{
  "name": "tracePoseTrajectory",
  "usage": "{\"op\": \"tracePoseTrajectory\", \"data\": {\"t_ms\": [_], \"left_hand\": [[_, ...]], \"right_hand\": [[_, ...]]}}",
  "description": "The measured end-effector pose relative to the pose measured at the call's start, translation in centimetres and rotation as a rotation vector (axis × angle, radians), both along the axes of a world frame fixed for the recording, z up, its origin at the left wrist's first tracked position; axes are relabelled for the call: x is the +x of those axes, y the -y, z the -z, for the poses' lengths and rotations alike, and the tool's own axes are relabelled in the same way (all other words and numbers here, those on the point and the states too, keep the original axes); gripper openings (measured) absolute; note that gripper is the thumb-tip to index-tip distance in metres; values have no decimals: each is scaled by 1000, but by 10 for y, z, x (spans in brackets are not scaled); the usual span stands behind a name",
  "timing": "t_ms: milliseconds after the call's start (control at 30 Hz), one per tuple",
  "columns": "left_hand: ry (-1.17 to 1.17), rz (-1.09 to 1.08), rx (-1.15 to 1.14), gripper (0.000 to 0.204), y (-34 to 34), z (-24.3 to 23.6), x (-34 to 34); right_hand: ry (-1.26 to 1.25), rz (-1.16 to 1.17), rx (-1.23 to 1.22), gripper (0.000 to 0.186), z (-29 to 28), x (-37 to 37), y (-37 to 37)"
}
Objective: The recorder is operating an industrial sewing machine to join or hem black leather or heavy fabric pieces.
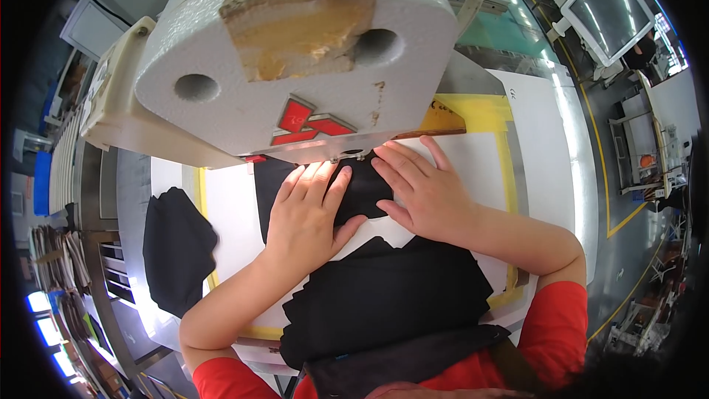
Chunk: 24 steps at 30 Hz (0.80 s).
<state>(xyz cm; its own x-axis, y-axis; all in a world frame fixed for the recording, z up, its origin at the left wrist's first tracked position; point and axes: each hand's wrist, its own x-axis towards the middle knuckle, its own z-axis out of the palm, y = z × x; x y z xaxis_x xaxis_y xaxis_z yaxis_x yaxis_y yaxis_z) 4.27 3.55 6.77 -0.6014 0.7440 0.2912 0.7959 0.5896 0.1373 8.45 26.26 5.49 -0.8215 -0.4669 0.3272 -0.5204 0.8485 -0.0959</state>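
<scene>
Right now the black cloth (362, 193) lies flat on the white board (484, 185) under the front of the machine head (295, 74), its far part hidden there. What shows of it is longer from left to right than from near to far, so its visible long axis runs across you; its left edge points away from you, into the machine.

Your left hand (306, 214) rests on the cloth's left part, four fingers pointing away toward the machine, thumb angled out to the right. Your right hand (427, 196) sits at the cloth's right end, fingers slanting away and to the left, little finger apart from the rest, thumb pointing left. Neither hand is clamped on anything: both lie flat, fingers stretched out.

Between your fingertips, a small metal foot (351, 155) shows under the head. Nearer you, between your forearms, lies a black pile (384, 299) with jagged edges, its long axis also left to right. To your left, another black piece (177, 251) lies with its long axis running from near to far. Yellow tape (508, 151) borders the board; a monitor (609, 11) stands at far right.
</scene>
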Motion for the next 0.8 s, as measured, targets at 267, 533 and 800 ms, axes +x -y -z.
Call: {"op": "tracePoseTrajectory", "data": {"t_ms": [267, 533, 800], "left_hand": [[-14, -9, 17, 64, 0, 3, 1], [7, -13, 48, 63, -5, 5, 4], [3, -42, 52, 62, -1, 7, 8]], "right_hand": [[-4, -26, -53, 57, 4, -4, 2], [18, -12, -36, 52, -3, -1, -5], [17, -37, -95, 49, -3, -2, -3]]}}
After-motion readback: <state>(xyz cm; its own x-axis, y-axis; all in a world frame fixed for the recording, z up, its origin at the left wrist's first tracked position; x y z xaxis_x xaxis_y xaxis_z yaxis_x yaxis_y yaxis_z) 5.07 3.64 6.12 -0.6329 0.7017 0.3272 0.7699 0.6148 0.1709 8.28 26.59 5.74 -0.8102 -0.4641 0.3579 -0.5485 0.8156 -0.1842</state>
